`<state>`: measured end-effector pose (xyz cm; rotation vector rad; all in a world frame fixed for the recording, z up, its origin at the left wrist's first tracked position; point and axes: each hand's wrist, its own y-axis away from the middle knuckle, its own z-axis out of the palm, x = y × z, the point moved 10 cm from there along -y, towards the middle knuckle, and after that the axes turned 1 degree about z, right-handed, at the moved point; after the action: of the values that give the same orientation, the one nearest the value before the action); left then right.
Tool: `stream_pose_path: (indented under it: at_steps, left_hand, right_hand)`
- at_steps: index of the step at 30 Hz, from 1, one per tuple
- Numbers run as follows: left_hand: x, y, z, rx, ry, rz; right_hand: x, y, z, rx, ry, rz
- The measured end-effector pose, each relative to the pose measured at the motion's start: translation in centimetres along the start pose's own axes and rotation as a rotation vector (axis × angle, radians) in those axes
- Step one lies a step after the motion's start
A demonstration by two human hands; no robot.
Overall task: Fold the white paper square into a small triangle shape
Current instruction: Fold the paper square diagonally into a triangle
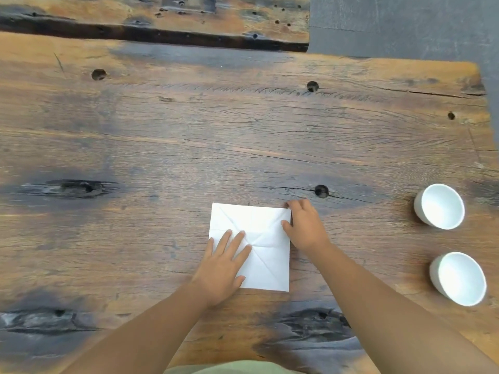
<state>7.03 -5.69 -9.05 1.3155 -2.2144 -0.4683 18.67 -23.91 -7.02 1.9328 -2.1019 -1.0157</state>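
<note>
Paper (256,238) lies flat near the table's (135,130) near edge, thin, light, creased. Left hand (224,263) presses it, fingers spread; right hand (303,225) pinches the far right corner, a sensible hold for folding.

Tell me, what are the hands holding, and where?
The white paper. The left hand presses its near-left part flat; the right hand has its fingers at the far-right corner.
</note>
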Motion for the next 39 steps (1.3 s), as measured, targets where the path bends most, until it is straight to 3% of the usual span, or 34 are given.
stream_pose_path:
  at_steps: [4,20,24,29,33,39]
  left_hand:
    - [1.3,0.1,0.7,0.005,-0.089,0.106]
    - [0.9,-0.3,1.5,-0.006,-0.033,0.052]
    - [1.1,-0.9,0.9,0.001,-0.036,0.048]
    - [0.7,-2.3,-0.3,0.017,-0.012,0.031]
    - [0.6,-3.0,-0.8,0.022,-0.03,0.043]
    - [-0.2,-1.0,-0.5,0.052,0.015,0.006]
  right_hand:
    - [0.4,-1.2,-0.5,0.056,0.017,0.03]
    - [0.6,-3.4,-0.4,0.029,-0.012,0.016]
    - [1.3,-3.1,-0.7,0.133,-0.2,0.063]
    - [3.7,-2.6,0.3,0.17,-0.743,0.293]
    - [4.2,-3.1,1.3,0.101,-0.776,0.307]
    - [2.8,-2.9,0.2,0.17,-0.731,0.242]
